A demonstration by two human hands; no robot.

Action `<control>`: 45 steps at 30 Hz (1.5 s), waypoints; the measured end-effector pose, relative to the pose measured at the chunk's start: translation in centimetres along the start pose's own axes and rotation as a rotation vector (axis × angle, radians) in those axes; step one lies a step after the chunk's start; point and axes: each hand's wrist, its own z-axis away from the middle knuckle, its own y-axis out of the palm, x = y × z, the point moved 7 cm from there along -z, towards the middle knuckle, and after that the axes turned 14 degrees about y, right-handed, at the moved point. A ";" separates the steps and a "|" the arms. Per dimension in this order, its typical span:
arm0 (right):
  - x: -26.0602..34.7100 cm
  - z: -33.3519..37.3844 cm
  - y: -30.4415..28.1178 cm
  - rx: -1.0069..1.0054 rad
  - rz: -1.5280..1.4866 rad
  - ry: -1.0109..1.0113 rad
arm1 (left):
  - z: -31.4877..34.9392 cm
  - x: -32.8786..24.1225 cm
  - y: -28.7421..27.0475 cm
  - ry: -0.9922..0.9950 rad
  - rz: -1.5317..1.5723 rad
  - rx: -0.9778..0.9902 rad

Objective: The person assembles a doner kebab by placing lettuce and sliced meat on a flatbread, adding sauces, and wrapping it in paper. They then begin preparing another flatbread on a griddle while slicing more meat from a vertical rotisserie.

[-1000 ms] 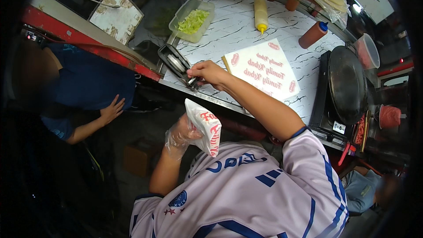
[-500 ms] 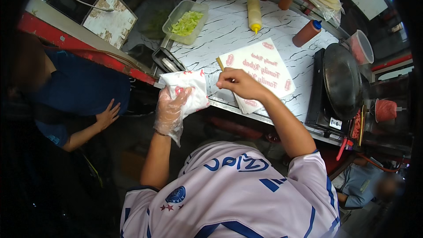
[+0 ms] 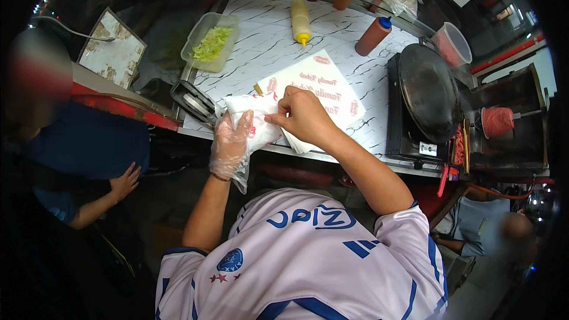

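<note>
Across a white, dark-veined counter [image 3: 261,21], a stack of red-printed paper sheets [image 3: 320,80] is laid near the front edge. At the stack's near left side, a white paper-wrapped package [image 3: 265,132] is held up, its far right part seen against the sheets. It is clasped between the thumb and fingers of the gloved left hand [image 3: 228,145]. By the bare right hand [image 3: 305,115], thumb and forefinger are brought together at the package's right part; whether anything is pinched cannot be told. Left of the stack, a black tape dispenser [image 3: 195,102] is placed, and farther left and beyond, shredded lettuce [image 3: 212,44] is kept in a clear container [image 3: 222,64]. Beyond the stack, a cream-coloured bottle [image 3: 300,18] is laid; right of it, a dark round pan [image 3: 430,92] is set.
</note>
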 end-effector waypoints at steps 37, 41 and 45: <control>-1.6 3.6 -2.3 0.007 0.040 -0.120 | -0.5 0.2 3.4 0.060 -0.223 0.079; -3.1 3.5 -2.3 -0.036 0.047 -0.055 | -0.5 0.4 3.7 0.082 -0.254 0.094; -3.3 3.4 -2.4 -0.083 0.016 -0.039 | -0.5 1.1 4.1 0.032 -0.148 0.087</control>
